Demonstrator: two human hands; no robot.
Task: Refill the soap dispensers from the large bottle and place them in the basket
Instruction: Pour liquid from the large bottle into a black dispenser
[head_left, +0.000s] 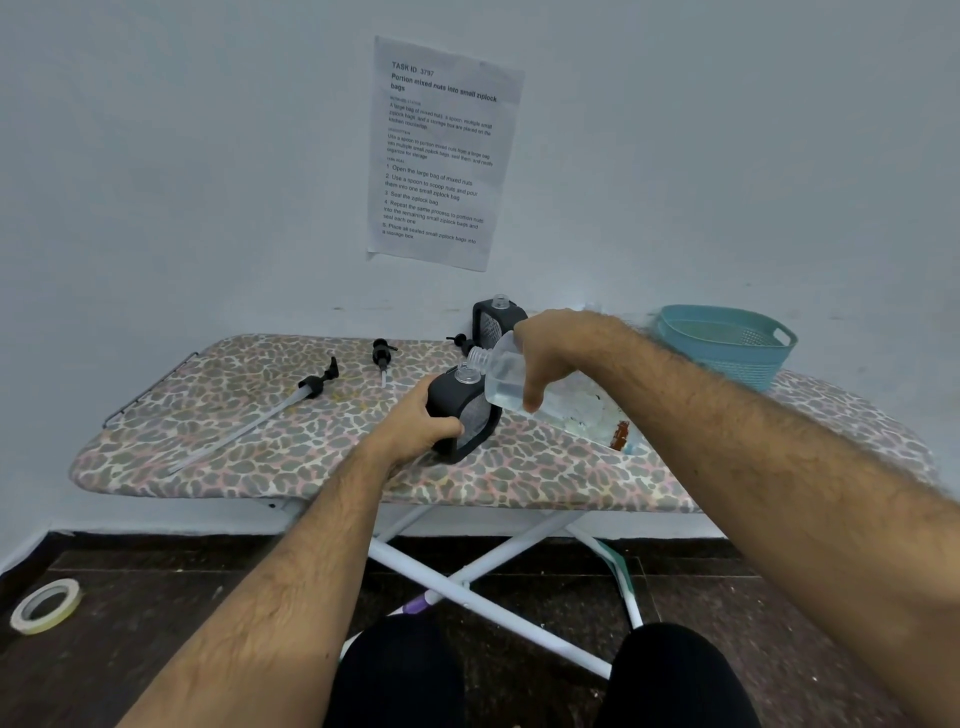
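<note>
My left hand grips a black soap dispenser that stands uncapped on the ironing board. My right hand holds the large clear bottle tilted down to the left, its open neck just above the dispenser's mouth. A second black dispenser, also uncapped, stands behind by the wall. The teal basket sits at the board's far right, holding nothing that I can see.
A long-tubed pump lies on the board's left half, a short black pump lies further back, and another beside the rear dispenser. A tape roll lies on the dark floor. A printed sheet hangs on the wall.
</note>
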